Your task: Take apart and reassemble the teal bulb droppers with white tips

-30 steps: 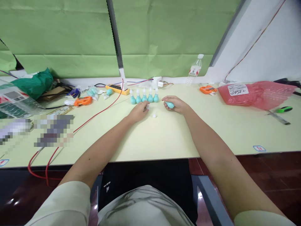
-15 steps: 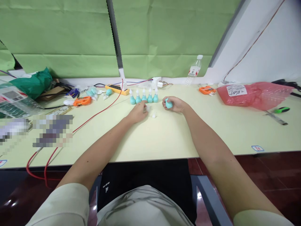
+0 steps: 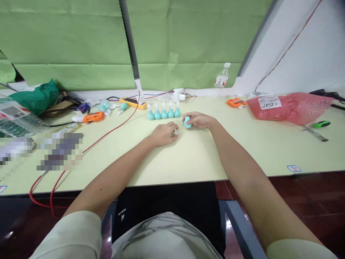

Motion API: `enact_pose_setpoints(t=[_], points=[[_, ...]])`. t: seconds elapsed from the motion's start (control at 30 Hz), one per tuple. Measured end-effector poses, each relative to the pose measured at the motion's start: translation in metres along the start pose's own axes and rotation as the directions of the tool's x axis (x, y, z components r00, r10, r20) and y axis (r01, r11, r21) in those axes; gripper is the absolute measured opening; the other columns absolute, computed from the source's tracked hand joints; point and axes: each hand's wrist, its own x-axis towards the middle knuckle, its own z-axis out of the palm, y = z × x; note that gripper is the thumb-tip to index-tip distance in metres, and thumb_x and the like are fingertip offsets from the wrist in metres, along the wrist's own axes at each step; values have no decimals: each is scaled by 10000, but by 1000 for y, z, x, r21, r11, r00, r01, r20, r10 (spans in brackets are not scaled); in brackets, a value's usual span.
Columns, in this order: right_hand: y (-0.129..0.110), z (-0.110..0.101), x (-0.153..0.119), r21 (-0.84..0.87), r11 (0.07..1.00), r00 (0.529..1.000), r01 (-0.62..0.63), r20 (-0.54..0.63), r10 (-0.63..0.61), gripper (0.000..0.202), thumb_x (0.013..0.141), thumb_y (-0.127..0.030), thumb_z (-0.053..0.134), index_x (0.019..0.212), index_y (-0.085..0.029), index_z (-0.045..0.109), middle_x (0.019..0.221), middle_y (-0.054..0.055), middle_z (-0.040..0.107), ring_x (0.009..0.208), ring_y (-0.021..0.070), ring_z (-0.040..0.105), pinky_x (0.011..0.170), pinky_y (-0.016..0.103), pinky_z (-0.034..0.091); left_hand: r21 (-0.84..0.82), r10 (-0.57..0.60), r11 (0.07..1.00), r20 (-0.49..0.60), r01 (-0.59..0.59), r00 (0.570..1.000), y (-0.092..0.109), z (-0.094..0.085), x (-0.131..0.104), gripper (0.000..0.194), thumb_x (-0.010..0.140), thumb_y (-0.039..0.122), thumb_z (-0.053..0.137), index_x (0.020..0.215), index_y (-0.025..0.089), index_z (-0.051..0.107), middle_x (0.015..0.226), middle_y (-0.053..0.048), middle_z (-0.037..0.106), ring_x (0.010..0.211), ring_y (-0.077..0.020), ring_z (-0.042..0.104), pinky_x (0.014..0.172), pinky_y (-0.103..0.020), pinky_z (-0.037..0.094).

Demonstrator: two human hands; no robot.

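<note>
My right hand (image 3: 199,120) grips a teal rubber bulb (image 3: 187,122) just above the table, its fingers wrapped round the side. Close by on the left, my left hand (image 3: 165,134) rests low over the tabletop with fingers curled on a small white piece (image 3: 175,132); most of that piece is hidden by the fingers. Behind both hands, several teal bulbs with white pointed nozzles (image 3: 164,113) stand upright in a row.
A yellow multimeter (image 3: 132,103) and red cable (image 3: 110,130) lie left of the row. Orange tools (image 3: 93,117) and bags are farther left. A red plastic bag (image 3: 291,108), an orange tool (image 3: 236,103) and a green-handled screwdriver (image 3: 320,124) lie right. A bottle (image 3: 221,81) stands behind.
My left hand has moved right and toward me, away from the row, onto the white piece that lay on the table. My right hand has brought the teal bulb slightly left and turned it.
</note>
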Motion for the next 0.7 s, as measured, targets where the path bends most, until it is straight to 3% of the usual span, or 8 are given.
enact_pose_setpoints(t=[0.1, 0.23, 0.4, 0.5, 0.7], points=[[-1, 1, 0, 0, 1000, 1000, -5, -4, 5, 358, 619, -182, 882, 934, -167, 713, 924, 46, 712, 845, 172, 608, 764, 308, 447, -74, 5, 997, 13, -4, 1000, -5, 2, 1, 220, 910, 302, 524, 1069, 224, 656, 1093, -61, 680, 902, -221, 650, 782, -344, 475], [-2, 2, -1, -2, 1000, 1000, -10, -13, 10, 357, 601, -180, 890, 902, -170, 700, 927, 50, 716, 853, 178, 620, 786, 318, 453, -333, -64, 941, 19, 66, 998, -13, -1, 2, 188, 849, 281, 589, 989, 193, 678, 944, -45, 693, 783, -174, 622, 744, -309, 483], [-7, 4, -4, -38, 999, 999, -38, 21, 39, 364, 574, -151, 890, 831, -186, 635, 995, 50, 716, 895, 179, 628, 829, 329, 467, -728, -259, 661, 3, 179, 966, -19, 0, 6, 197, 790, 235, 615, 968, 164, 660, 790, -14, 655, 619, -113, 563, 589, -249, 448], [-12, 8, -5, -175, 981, 995, -79, 53, 89, 344, 594, -158, 869, 847, -188, 638, 1022, 42, 701, 875, 165, 609, 802, 314, 469, -825, -298, 534, 20, 184, 954, -21, 0, 8, 229, 782, 191, 599, 994, 153, 676, 638, 15, 600, 502, -99, 522, 518, -242, 410], [-27, 15, -5, -540, 838, 996, -74, 5, 91, 257, 629, -196, 804, 850, -199, 672, 901, 7, 645, 804, 159, 563, 711, 276, 433, -892, -398, 445, -114, 83, 910, -26, -5, 14, 178, 768, 240, 720, 907, 146, 661, 654, 18, 603, 507, -93, 575, 548, -248, 483]])
